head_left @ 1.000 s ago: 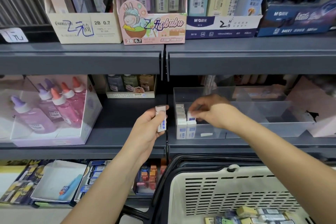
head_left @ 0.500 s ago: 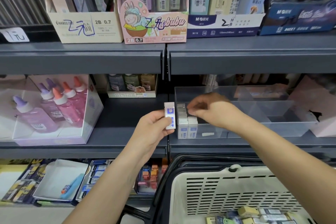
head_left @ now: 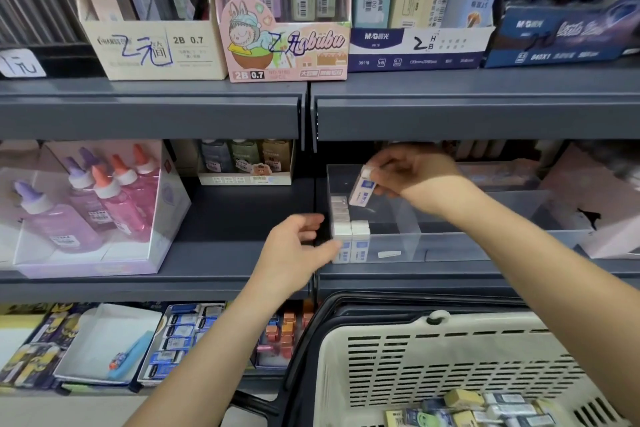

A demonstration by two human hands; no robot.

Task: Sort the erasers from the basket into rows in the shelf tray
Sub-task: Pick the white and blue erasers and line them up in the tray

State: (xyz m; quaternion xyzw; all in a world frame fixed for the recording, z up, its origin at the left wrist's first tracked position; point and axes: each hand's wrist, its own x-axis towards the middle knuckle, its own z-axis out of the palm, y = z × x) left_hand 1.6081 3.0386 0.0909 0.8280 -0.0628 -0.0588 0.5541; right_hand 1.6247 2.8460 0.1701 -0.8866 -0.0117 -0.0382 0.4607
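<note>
Eraser (head_left: 362, 189) centre-right of frame, pinched at top end by my right hand (head_left: 412, 172), over tray (head_left: 450, 246), left compartment. Long axis near upright, lower end tipped left-down toward standing rows (head_left: 341, 220): I judge, to slot alongside. Left hand (head_left: 298, 246) empty, fingers loose, beside tray corner. Basket (head_left: 433, 357) lower right.

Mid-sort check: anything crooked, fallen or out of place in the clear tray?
Nothing stands out. The placed erasers stand upright at the left end of the clear tray. The only tilted one is the blue-sleeved eraser that the right hand pinches above them, not yet set down.
</note>
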